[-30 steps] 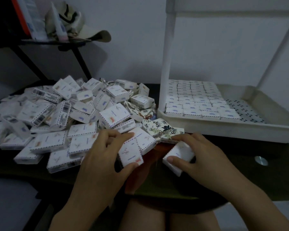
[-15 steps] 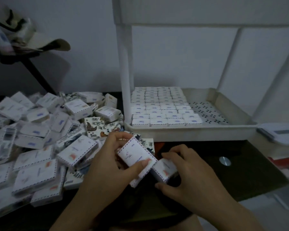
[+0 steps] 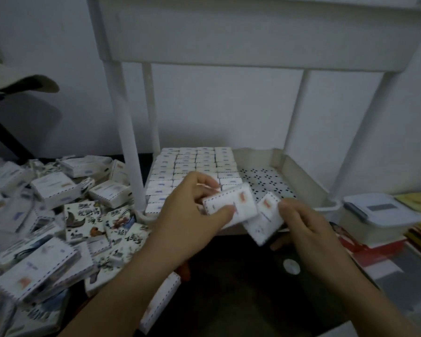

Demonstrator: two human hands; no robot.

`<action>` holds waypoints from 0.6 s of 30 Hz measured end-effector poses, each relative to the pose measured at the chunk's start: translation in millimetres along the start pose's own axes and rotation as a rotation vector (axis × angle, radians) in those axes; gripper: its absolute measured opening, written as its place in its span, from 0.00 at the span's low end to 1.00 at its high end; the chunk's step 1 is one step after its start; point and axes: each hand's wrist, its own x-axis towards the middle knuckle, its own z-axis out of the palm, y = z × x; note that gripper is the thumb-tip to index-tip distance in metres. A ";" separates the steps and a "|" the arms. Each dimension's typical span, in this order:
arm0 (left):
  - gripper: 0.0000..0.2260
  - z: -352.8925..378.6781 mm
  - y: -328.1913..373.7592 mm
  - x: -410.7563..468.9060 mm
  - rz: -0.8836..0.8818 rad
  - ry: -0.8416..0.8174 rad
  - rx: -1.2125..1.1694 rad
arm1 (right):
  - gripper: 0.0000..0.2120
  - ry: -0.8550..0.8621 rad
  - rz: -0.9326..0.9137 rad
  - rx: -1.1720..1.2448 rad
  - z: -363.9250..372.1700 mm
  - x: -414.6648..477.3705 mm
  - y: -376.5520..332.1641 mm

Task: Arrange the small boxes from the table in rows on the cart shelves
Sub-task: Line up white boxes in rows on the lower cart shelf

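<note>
My left hand (image 3: 192, 215) grips a small white box with an airmail border (image 3: 231, 203), held in the air at the front edge of the white cart shelf (image 3: 299, 171). Beside it, my right hand (image 3: 309, 229) holds a second, tilted white box (image 3: 264, 221). Several rows of small white boxes (image 3: 195, 161) fill the shelf's left part. Its dotted floor (image 3: 265, 178) shows bare on the right. A big loose pile of boxes (image 3: 58, 215) covers the dark table to the left.
A white cart post (image 3: 129, 142) stands between the pile and the shelf. A lidded plastic container (image 3: 379, 215) sits on red and yellow flat items at right. A cap (image 3: 20, 81) rests on a dark stand at upper left. An upper cart shelf (image 3: 253, 32) hangs overhead.
Both hands lifted their boxes off the table and carried them up and forward to the shelf's front edge. The view swung right, so the pile slid left.
</note>
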 end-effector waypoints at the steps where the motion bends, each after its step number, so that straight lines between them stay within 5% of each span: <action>1: 0.16 7.9 4.6 10.2 0.022 0.018 -0.018 | 0.12 0.030 -0.037 -0.002 -6.6 5.0 1.6; 6: 0.14 50.7 17.4 48.1 0.133 -0.020 -0.032 | 0.08 0.172 -0.215 -0.125 -35.3 29.6 12.8; 11: 0.11 68.3 6.5 64.6 0.284 -0.114 0.333 | 0.11 0.297 -0.211 -0.304 -52.8 52.2 30.8; 18: 0.19 65.7 -2.8 63.4 0.509 -0.145 0.726 | 0.14 0.199 -0.231 -0.368 -44.5 70.9 33.1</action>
